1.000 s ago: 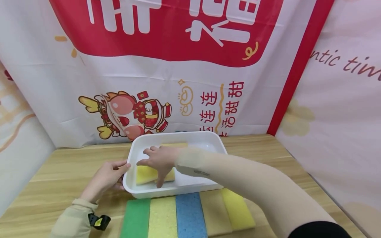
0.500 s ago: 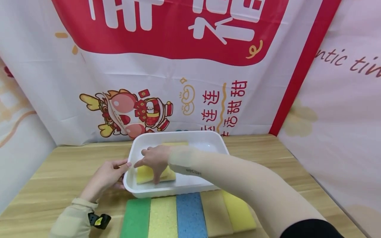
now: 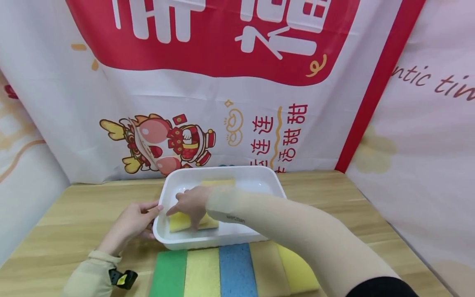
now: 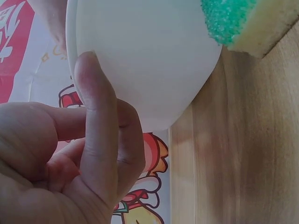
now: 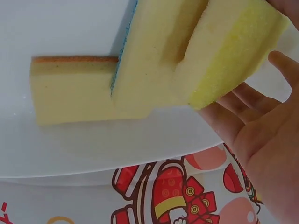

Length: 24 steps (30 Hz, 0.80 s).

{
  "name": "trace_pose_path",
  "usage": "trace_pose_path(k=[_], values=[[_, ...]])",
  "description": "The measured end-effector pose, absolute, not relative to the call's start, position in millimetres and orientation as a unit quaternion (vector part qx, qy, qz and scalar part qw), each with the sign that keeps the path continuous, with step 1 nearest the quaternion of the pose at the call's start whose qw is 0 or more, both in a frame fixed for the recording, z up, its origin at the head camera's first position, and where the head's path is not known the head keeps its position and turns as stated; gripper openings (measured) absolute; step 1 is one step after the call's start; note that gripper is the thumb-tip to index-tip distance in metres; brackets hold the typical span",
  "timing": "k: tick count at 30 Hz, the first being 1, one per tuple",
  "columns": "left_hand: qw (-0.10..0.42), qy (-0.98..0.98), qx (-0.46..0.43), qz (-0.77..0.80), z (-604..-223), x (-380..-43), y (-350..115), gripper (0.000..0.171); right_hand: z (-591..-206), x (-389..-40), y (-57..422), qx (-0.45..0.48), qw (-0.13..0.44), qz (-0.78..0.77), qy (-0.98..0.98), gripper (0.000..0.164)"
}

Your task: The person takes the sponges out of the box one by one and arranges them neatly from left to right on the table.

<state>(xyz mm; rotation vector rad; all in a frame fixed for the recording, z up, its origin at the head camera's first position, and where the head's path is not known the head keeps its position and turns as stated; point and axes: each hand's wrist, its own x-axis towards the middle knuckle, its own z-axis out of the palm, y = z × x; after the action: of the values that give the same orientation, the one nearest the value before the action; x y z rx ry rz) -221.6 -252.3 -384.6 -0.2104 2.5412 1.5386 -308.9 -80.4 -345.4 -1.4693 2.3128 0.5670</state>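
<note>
A white tray [image 3: 222,241] stands on the table against the backdrop. My left hand [image 3: 133,222] holds its left rim, thumb outside; in the left wrist view the thumb [image 4: 98,121] presses the white wall. My right hand [image 3: 193,204] is inside the tray's left part, its thumb and fingers on either side of a yellow-faced sponge [image 5: 229,56]. That sponge sits tilted against a blue-faced sponge [image 5: 159,51]. A brown-faced sponge [image 5: 74,93] lies beside them along the tray's far side. Some right fingertips are hidden behind the yellow sponge.
In front of the tray lies a row of sponges: green [image 3: 168,272], pale yellow [image 3: 202,272], blue [image 3: 238,270], tan [image 3: 269,268] and bright yellow [image 3: 297,270]. A printed cloth backdrop [image 3: 85,136] rises behind the table [image 3: 100,202].
My right hand has moved slightly left and lower onto the yellow sponge, its spread fingers drawing closer together. My left hand stays on the rim.
</note>
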Motion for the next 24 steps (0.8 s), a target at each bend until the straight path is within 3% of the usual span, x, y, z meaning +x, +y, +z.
trace_pose_path(k=[7, 24], values=[[0.082, 0.851, -0.063, 0.514, -386.6, -219.1, -253.6, 0.053, -354.5, -304.7, -86.3, -0.516, 0.173, 0.206, 0.814, 0.074], [0.089, 0.856, -0.065, 0.505, -384.6, -222.6, -253.6, 0.054, -353.3, -306.6, -86.4, -0.459, 0.231, 0.13, 0.848, 0.074]])
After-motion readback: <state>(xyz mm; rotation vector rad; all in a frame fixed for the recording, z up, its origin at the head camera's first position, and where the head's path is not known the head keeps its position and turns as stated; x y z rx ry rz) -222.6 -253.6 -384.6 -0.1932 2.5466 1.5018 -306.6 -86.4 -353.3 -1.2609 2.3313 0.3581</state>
